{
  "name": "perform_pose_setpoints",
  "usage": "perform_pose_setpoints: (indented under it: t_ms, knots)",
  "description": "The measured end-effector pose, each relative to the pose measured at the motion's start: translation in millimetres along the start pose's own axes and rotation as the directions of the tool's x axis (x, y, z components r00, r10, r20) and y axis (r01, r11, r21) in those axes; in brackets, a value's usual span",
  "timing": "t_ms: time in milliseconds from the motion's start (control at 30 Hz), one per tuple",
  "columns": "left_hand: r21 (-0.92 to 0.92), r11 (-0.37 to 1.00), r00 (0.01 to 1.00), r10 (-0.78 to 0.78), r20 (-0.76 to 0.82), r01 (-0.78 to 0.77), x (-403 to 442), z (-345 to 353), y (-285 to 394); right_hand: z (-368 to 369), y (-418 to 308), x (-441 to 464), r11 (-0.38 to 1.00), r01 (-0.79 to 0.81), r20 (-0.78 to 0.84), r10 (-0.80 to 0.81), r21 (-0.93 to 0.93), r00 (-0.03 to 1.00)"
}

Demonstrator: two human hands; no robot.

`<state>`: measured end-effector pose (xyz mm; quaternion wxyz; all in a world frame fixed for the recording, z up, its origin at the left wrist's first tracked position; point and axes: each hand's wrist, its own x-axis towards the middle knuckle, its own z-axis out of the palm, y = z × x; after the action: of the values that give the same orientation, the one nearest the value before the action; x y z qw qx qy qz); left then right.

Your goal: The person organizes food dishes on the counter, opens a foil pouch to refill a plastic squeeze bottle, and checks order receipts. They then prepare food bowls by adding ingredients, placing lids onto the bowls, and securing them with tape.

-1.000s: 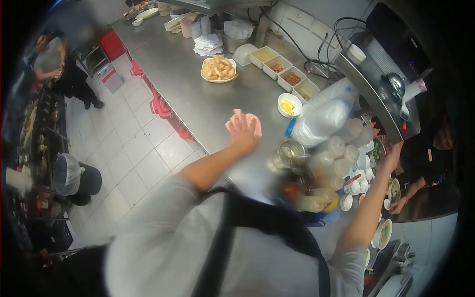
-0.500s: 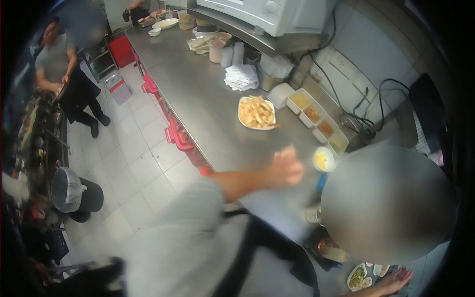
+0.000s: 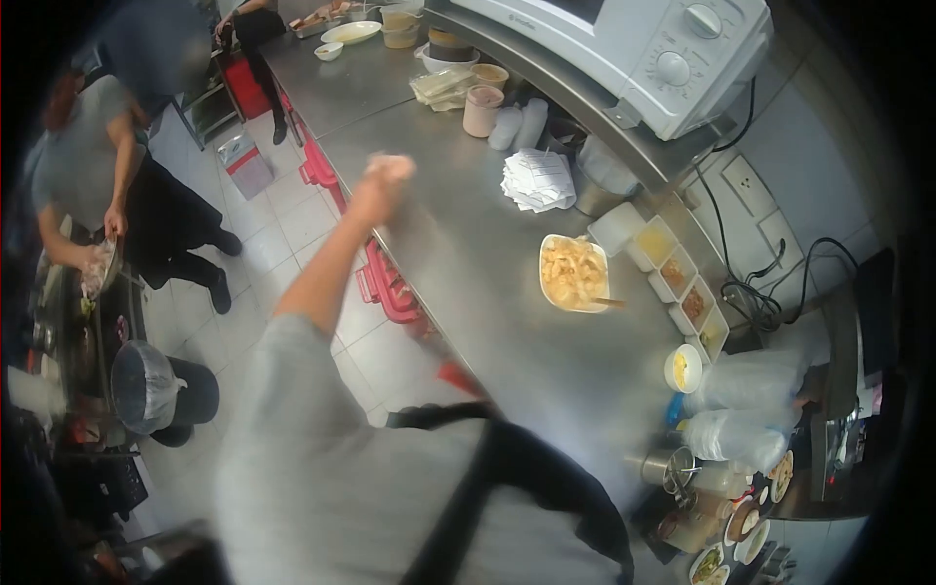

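My left hand (image 3: 388,180) is stretched out over the steel counter (image 3: 458,244), near its front edge. Motion smears its fingers, so I cannot make out their pose or anything in them. To the right of this hand stands a white square bowl (image 3: 603,255) heaped with yellowish food pieces, a brown handle sticking out at its lower right. Beyond the hand, a stack of white paper slips (image 3: 538,180) lies on the counter. My right hand is out of view.
Condiment tubs (image 3: 673,273) line the wall side, with a small white bowl (image 3: 682,369) below them. A white microwave (image 3: 673,58) sits on a shelf above. Red handles (image 3: 390,288) jut from the counter front. A co-worker (image 3: 93,146) stands at the left, beyond a bin (image 3: 146,390).
My left hand has swung up and left along the counter, away from the square bowl. The view has shifted; the grey blur at right and the hand at lower right are gone.
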<state>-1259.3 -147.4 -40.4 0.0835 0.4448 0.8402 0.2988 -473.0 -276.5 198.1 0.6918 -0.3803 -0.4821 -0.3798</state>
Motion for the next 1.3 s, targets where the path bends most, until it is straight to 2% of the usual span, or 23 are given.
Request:
perform_pose_setpoints:
  t_ms: [67,167,200,333,400,433,500,533,567,600,633,667,700,733,767,867,900,933,967,1000,1067,1167,1300]
  knots:
    - [0.153,0.971,0.983,0.182,0.036,-0.185,-38,27,64,33,-42,6,0.95,-0.179,0.046,0.173,0.254,0.984]
    - [0.375,0.855,0.93,0.288,0.229,-0.357,-84,135,107,73,-58,-8,0.929,-0.207,0.088,0.189,0.307,0.978]
    - [0.249,0.919,0.912,0.206,0.356,-0.305,-100,152,125,86,-63,-12,0.922,-0.21,0.097,0.189,0.325,0.977]
    - [0.172,0.795,0.808,0.539,0.238,-0.582,-67,171,122,134,-92,-38,0.813,-0.309,0.242,0.213,0.494,0.947]
    - [0.125,0.693,0.7,0.677,0.226,-0.71,-16,165,105,139,-68,-63,0.79,-0.497,0.44,0.327,0.358,0.836]
    - [0.219,0.671,0.702,0.702,0.122,-0.709,13,160,93,154,-79,-73,0.793,-0.516,0.473,0.336,0.325,0.814]
    - [0.276,0.79,0.837,0.508,0.204,-0.547,64,102,55,178,-106,-89,0.8,-0.525,0.555,0.307,0.29,0.773]
    - [-0.133,0.947,0.949,0.305,0.077,-0.293,108,110,-8,187,-116,-94,0.804,-0.527,0.562,0.31,0.276,0.767]
    - [-0.535,0.845,0.998,0.039,0.056,-0.003,141,116,-75,195,-124,-99,0.806,-0.531,0.569,0.314,0.264,0.76]
    - [-0.319,0.908,0.942,0.184,-0.282,-0.273,133,48,-85,205,-133,-103,0.806,-0.534,0.575,0.317,0.257,0.755]
    - [-0.022,0.999,0.97,-0.039,-0.24,0.035,166,47,-162,216,-151,-105,0.788,-0.55,0.597,0.308,0.275,0.741]
    - [0.171,0.985,0.967,0.031,-0.255,0.014,187,22,-218,226,-159,-110,0.773,-0.575,0.615,0.321,0.269,0.72]
    - [0.567,0.823,0.995,-0.054,0.084,-0.003,181,-45,-188,231,-164,-116,0.758,-0.598,0.632,0.335,0.26,0.699]
    - [0.538,0.823,0.981,-0.191,-0.043,0.184,190,-54,-217,237,-171,-120,0.743,-0.621,0.65,0.346,0.25,0.676]
    - [0.591,0.806,0.994,0.038,-0.106,0.032,193,-73,-227,246,-181,-126,0.761,-0.589,0.674,0.286,0.272,0.681]
    - [0.23,0.953,0.979,-0.205,0.003,0.199,212,-91,-174,273,-209,-145,0.751,-0.611,0.732,0.267,0.249,0.627]
    - [0.086,0.996,0.992,0.045,-0.12,-0.035,199,-88,-133,284,-218,-151,0.767,-0.607,0.74,0.284,0.206,0.61]
    - [0.462,0.883,0.991,0.125,-0.053,-0.086,216,-54,-127,297,-232,-159,0.754,-0.618,0.769,0.256,0.221,0.586]
    - [0.558,0.822,0.936,0.279,-0.214,-0.117,216,-6,-129,311,-250,-168,0.741,-0.63,0.796,0.226,0.234,0.561]
    - [0.328,0.937,0.988,0.145,-0.055,-0.119,198,-17,-76,325,-270,-177,0.726,-0.642,0.82,0.196,0.247,0.538]
    - [0.438,0.861,0.962,0.27,0.035,-0.257,206,43,-85,348,-304,-192,0.746,-0.629,0.851,0.167,0.221,0.498]
    - [0.274,0.942,0.981,0.186,0.057,-0.195,279,57,-93,369,-330,-206,0.765,-0.613,0.887,0.125,0.2,0.445]
    - [0.451,0.886,0.994,0.107,0.023,-0.105,383,59,-144,394,-356,-217,0.761,-0.611,0.916,0.058,0.217,0.397]
